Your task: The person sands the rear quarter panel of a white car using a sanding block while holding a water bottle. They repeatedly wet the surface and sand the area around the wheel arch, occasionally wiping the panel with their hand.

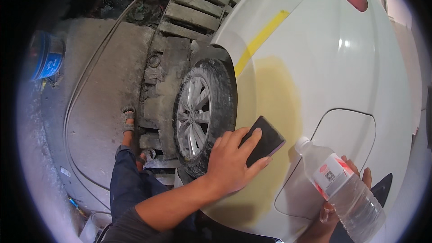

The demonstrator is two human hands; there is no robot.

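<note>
My left hand (231,162) grips a black rectangular sanding block (265,140), pressed against a car's white rear side panel (333,76). Around the block spreads a dull yellowish patch (276,94), reaching from the wheel arch toward the fuel flap (348,130). To the right, my right hand (366,177) is wrapped around a clear plastic bottle (360,207) with a red and white label. The bottle leans with its white cap toward the patch; it hides most of that hand. A strip of yellow tape (261,40) runs up from the wheel arch.
Left of the panel is a dusty wheel (195,117) with silver spokes. A long hose (85,76) curves over the concrete floor, near a blue bucket (47,56). Slatted grating (193,9) lies beyond the wheel. A whitish container (96,225) stands at lower left.
</note>
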